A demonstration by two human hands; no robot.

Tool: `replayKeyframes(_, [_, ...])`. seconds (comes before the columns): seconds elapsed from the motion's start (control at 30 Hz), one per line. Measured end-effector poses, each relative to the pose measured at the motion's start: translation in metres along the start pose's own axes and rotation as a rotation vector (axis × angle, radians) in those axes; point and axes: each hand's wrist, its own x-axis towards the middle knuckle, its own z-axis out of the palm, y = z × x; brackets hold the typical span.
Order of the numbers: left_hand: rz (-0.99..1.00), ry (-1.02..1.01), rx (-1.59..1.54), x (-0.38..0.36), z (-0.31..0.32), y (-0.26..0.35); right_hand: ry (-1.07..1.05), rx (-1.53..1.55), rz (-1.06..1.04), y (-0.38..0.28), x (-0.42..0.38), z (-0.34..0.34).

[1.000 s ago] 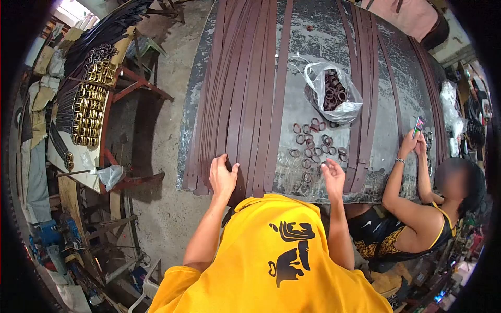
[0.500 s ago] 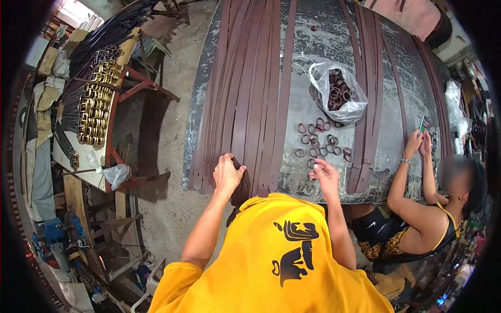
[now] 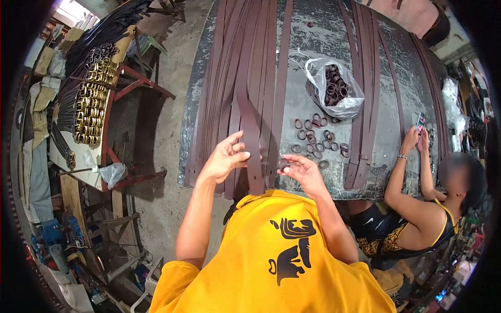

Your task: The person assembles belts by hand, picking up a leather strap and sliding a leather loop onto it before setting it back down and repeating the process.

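Observation:
One dark brown belt strap (image 3: 253, 141) is raised from the row and curves upward, its near end hanging by the table's front edge. My left hand (image 3: 224, 160) is at its left edge, fingertips and thumb closed on it, though the exact contact is hard to see. Pinched between the fingers of my right hand (image 3: 303, 175) is a small dark brown belt loop (image 3: 284, 164), just right of the raised strap. More loose belt loops (image 3: 311, 139) lie scattered on the table beyond my right hand. A clear plastic bag (image 3: 350, 108) full of loops sits behind them.
Long brown straps (image 3: 211, 104) cover the left of the dark table (image 3: 389, 151), with another bundle (image 3: 368, 94) right of the bag. A person (image 3: 412, 203) sits at the right, holding a phone (image 3: 420, 121). At left, a bench carries straps with gold buckles (image 3: 91, 112).
My left hand has lifted a strap off the row. My right hand has picked up a belt loop from the scattered ones and moved left toward the strap.

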Motion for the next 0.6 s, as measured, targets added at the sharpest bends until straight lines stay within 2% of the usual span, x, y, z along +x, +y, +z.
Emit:
replayKeyframes(0.1, [0.015, -0.069, -0.012, 0.006, 0.012, 0.001, -0.004, -0.053, -0.015, -0.003, 0.001, 0.006])
replayKeyframes(0.2, [0.008, -0.045, 0.005, 0.008, 0.018, -0.003, 0.046, -0.12, 0.013, 0.002, 0.004, 0.008])
replayKeyframes(0.43, [0.004, -0.105, -0.017, 0.011, 0.018, -0.006, 0.025, -0.115, 0.017, -0.002, 0.005, 0.019])
replayKeyframes(0.6, [-0.006, -0.075, -0.032, 0.008, 0.021, -0.006, 0.018, -0.116, 0.003, 0.0, 0.007, 0.019])
